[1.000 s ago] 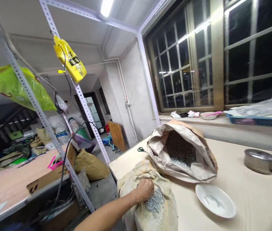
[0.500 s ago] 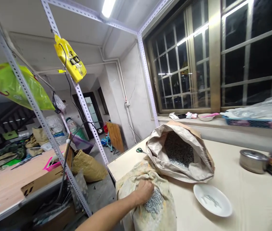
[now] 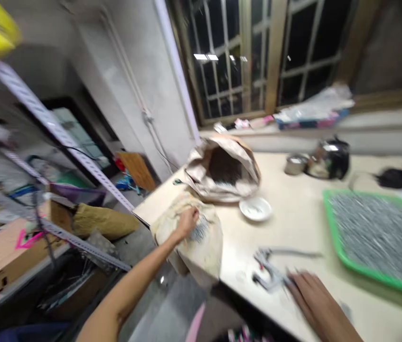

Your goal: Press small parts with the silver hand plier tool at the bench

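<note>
My left hand is closed, resting at a pile of small grey metal pins on a stained cream cloth at the table's left edge. What its fingers hold, if anything, is hidden. At the lower right, my right hand is palm down, fingers curled over one handle of a metal plier-like tool with C-shaped jaws. The tool lies on the table, its other handle pointing right; motion blurs the fingertips. A white dish with a few pins stands between the hands, farther back.
A large paper sack of dark metal pieces lies open behind the cloth. On the right is a green tray full of grey pins. Metal pots stand near the wall, and green-handled scissors lie left of the sack.
My view has swung right and down, bringing the green tray, the tool and my right hand into sight. My left hand stays at the pins on the cloth.
</note>
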Available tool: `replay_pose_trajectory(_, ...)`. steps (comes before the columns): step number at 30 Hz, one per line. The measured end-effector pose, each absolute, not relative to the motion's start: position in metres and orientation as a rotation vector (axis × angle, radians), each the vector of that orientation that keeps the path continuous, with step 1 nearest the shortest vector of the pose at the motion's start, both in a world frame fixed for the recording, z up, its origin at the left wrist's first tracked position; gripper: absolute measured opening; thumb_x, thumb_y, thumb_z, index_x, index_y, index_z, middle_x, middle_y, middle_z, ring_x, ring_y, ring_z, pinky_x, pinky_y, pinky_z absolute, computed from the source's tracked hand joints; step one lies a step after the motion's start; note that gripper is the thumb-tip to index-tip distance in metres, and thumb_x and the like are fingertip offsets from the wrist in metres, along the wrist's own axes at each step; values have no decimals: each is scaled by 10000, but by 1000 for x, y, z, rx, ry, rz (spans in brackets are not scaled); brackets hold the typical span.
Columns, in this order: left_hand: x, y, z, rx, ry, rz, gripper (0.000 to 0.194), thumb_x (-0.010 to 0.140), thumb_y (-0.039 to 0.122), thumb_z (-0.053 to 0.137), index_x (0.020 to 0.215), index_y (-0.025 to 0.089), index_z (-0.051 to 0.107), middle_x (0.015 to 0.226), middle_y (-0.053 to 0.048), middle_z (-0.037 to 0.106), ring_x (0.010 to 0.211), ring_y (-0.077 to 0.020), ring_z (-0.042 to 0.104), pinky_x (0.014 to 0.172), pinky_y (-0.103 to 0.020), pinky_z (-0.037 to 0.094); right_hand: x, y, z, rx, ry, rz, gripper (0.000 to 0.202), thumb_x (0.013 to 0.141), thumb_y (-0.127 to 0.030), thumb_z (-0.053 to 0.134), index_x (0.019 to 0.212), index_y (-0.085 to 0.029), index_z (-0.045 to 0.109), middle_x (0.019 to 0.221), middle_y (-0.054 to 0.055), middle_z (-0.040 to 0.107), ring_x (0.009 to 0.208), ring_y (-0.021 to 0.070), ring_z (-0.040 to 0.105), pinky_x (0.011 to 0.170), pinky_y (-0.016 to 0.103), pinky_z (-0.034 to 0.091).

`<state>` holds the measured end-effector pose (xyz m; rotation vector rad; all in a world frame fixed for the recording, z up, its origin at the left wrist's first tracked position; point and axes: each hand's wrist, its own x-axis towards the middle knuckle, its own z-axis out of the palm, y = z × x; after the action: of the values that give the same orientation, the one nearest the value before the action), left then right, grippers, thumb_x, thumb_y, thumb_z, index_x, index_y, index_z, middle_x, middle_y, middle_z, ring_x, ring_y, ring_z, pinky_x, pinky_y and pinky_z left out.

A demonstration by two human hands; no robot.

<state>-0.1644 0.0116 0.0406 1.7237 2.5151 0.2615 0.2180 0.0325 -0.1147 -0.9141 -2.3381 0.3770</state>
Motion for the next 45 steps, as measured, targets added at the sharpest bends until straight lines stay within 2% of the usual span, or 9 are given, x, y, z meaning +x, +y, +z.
replay_pose_trajectory(3, -138, 10, 32, 1804, 2319, 340, 253, 945, 211, 339, 1022, 161, 574, 913, -68, 672, 837, -172, 636, 765, -272, 458, 218, 25, -91, -920, -2388, 450, 293, 997, -316, 371, 1144, -218, 605, 995, 112, 626, 942, 261, 576, 845, 441, 494)
replay_pose_trajectory(6, -101, -2, 27, 1948, 2068, 526, 213, 966, 277, 383, 1031, 188, 566, 823, -25, 662, 712, -153, 626, 692, -253, 448, 213, 32, -75, -971, -2381, 461, 253, 993, -274, 396, 1148, -185, 575, 980, 109, 603, 928, 259, 540, 829, 425, 481)
replay_pose_trajectory(13, -49, -7, -1, 2431, 1882, -277, 218, 956, 159, 427, 929, 156, 643, 982, -105, 632, 988, -245, 560, 768, -320, 449, 214, 31, -71, -971, -2394, 423, 184, 987, -220, 428, 1096, -178, 571, 938, 92, 566, 884, 235, 515, 793, 387, 471)
replay_pose_trajectory(19, -53, 2, -9, 2472, 1788, -435, 235, 967, 146, 413, 1014, 149, 643, 1022, -105, 609, 1001, -247, 531, 784, -333, 464, 214, 34, -73, -986, -2406, 399, 166, 979, -215, 455, 1069, -160, 584, 919, 89, 566, 871, 231, 508, 777, 374, 457)
replay_pose_trajectory(23, -56, -1, -8, 2494, 1724, -387, 245, 959, 143, 439, 1139, 148, 606, 1032, -97, 616, 994, -237, 540, 800, -323, 472, 212, 34, -73, -996, -2413, 381, 159, 969, -232, 490, 1048, -144, 596, 914, 90, 568, 860, 228, 500, 771, 365, 445)
replay_pose_trajectory(27, -59, -1, -12, 2419, 1715, -248, 208, 930, 116, 463, 1007, 146, 654, 982, -107, 638, 968, -240, 572, 803, -327, 476, 211, 35, -74, -999, -2419, 343, 155, 963, -223, 507, 1039, -138, 612, 903, 86, 562, 847, 221, 488, 752, 342, 418)
replay_pose_trajectory(30, -57, 1, -16, 2184, 1746, 166, 182, 917, 166, 495, 923, 166, 678, 931, -88, 673, 909, -213, 615, 810, -312, 476, 212, 35, -75, -995, -2442, 276, 166, 976, -205, 479, 1003, -143, 631, 870, 75, 551, 819, 210, 470, 719, 323, 381)
replay_pose_trajectory(35, -36, 1, -18, 1333, 1682, 656, 221, 789, 366, 641, 856, 159, 680, 685, -22, 663, 577, -148, 589, 582, -259, 458, 215, 32, -71, -937, -2493, 80, 218, 1002, -191, 422, 996, -166, 639, 864, 64, 561, 793, 194, 454, 704, 326, 323)
replay_pose_trajectory(45, -14, -14, -25, 947, 1685, 722, 381, 593, 484, 754, 723, 131, 694, 633, -10, 627, 548, -106, 511, 525, -218, 396, 207, 32, -70, -887, -2548, 28, 214, 1008, -254, 440, 942, -186, 633, 832, 47, 572, 815, 203, 421, 718, 332, 283)
